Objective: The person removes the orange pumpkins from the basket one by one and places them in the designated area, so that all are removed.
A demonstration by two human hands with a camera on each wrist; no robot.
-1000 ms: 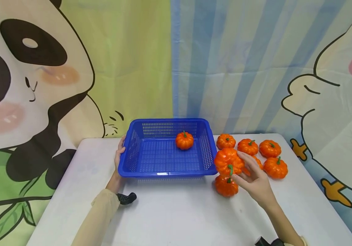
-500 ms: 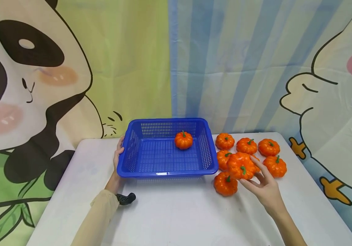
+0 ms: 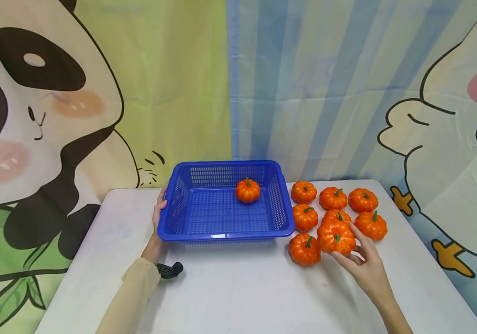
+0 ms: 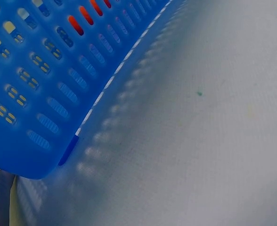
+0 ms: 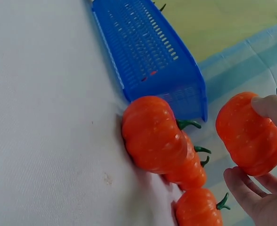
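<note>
In the head view my right hand (image 3: 367,266) holds a small orange pumpkin (image 3: 333,239) with a green stem, thumb on one side and fingers on the other. The right wrist view shows this pumpkin (image 5: 247,134) raised off the table, beside other pumpkins. My left hand (image 3: 159,215) grips the left side of a blue plastic basket (image 3: 225,235); its fingers are partly hidden by the rim. Inside the basket, towards the back right, sits one pumpkin (image 3: 248,190). The left wrist view shows mostly the basket's slotted wall (image 4: 58,89).
Several pumpkins stand on the white table (image 3: 230,287) right of the basket, among them a front one (image 3: 304,250), a back one (image 3: 303,192) and a right one (image 3: 371,226). Behind the table hangs a printed curtain (image 3: 180,93).
My right hand has carried the pumpkin right and slightly towards me, away from the basket, uncovering a pumpkin beside the basket. The left hand and the basket stay in place.
</note>
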